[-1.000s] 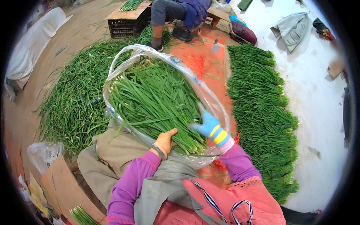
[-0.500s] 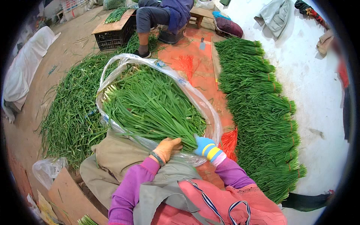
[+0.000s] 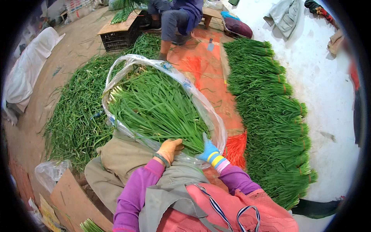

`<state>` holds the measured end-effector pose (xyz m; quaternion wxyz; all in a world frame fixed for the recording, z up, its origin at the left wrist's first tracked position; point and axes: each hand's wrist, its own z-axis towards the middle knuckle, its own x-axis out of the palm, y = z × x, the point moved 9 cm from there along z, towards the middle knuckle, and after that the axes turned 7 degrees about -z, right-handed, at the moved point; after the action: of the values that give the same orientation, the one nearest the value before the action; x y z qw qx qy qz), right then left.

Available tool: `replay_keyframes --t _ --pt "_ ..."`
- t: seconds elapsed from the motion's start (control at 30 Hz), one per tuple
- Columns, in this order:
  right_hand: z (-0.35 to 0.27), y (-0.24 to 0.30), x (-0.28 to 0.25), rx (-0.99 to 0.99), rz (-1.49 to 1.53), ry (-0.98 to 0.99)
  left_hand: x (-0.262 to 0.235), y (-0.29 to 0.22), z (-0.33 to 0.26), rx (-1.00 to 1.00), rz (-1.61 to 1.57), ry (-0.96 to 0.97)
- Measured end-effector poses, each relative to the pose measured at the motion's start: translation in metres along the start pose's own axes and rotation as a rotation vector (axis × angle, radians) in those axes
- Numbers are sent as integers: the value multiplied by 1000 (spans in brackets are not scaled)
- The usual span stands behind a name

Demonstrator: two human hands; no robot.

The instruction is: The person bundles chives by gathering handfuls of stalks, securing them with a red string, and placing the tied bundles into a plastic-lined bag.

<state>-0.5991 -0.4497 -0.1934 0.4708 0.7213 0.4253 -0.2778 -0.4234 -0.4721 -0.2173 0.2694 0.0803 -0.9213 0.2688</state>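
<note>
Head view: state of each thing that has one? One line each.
clear plastic bag: mouth open, filled, lying across the lap
green chives: inside the bag, white ends away from the person
left hand: tan glove, grip closed on the chive ends
right hand: blue glove, grip closed on the chive ends
tied chive bundles: stacked in a row along the white wall
loose chives: heaped on the floor
black crate: upright, board on top

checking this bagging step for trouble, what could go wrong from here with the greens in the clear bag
1. The thin clear plastic bag is stretched tight around the big bundle of long green stalks; it might tear at the rim.
2. Both hands, the tan-gloved left hand and the blue-gloved right hand, hold only the near end, so the far end could sag and bend the stalks.
3. Stalks could slip out onto the loose green pile on the floor.
</note>
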Motion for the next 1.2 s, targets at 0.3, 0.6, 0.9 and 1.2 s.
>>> replay_keyframes --t 0.3,0.6,0.9,1.2 --pt "15 1 12 64 177 57 14 -7 -13 101 179 63" --pt "31 27 -30 249 858 578 45 15 -43 99 1353 419" --pt "0 28 -6 3 -136 502 41 17 -33 103 1337 413" --pt "-8 30 -2 15 119 491 44 18 -31 64 1332 416"
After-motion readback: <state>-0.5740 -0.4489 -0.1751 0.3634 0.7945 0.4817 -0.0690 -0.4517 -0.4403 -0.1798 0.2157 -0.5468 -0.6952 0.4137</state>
